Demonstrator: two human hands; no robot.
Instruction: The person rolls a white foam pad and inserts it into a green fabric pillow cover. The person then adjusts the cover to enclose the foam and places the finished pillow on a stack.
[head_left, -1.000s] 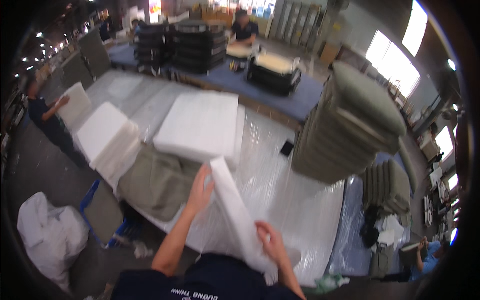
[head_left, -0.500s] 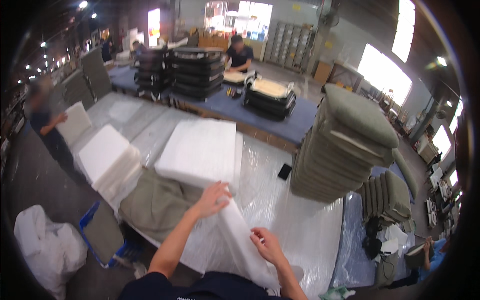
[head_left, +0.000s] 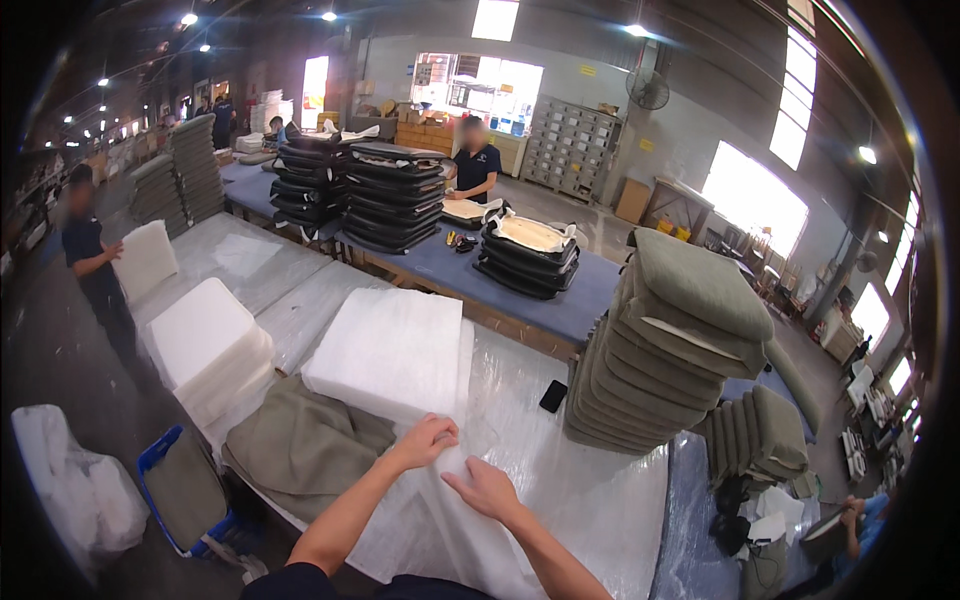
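A thin white wadding sheet (head_left: pixel 452 515) trails over the plastic-covered table toward my body. My left hand (head_left: pixel 425 443) pinches its far end, close to the front edge of a thick stack of white wadding (head_left: pixel 385 345). My right hand (head_left: pixel 488 490) lies on the sheet's right side, thumb pointing toward the left hand; its curled fingers are partly hidden, so a grip cannot be made out. Left of my left forearm lies a crumpled pile of olive-green fabric (head_left: pixel 305 445).
A tall stack of olive cushions (head_left: pixel 650 365) stands at right, a black phone (head_left: pixel 553 396) beside it. White foam pads (head_left: pixel 205 345) sit at left. Black padded seats (head_left: pixel 395 200) are piled on the blue table (head_left: pixel 420 245) beyond. Co-workers stand at far left, behind the blue table and at lower right.
My view has tilted up somewhat. My left hand's spread fingers have closed on the sheet's end. My right hand has moved left, nearer to the left hand.
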